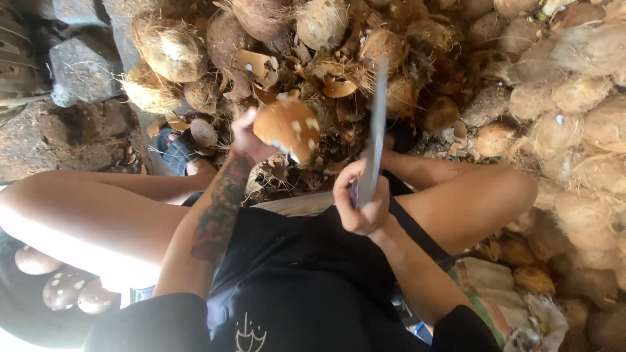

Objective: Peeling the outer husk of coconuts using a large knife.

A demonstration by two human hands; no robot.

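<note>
Shell still covered most of the coconut [287,128], white showing in patches; the left hand [246,135] cupped it above the husk heap [417,58] (many uncut), the right hand [360,202] fisted round a seemingly raised blade [376,124].

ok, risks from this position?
1. The blade is raised close to the left hand that cups the coconut; a misplaced chop could hit the fingers.
2. The coconut is held in the air with no support, so it may slip or turn when struck.
3. Bare thighs sit under the work; a glancing blade or flying shell could reach them.
</note>
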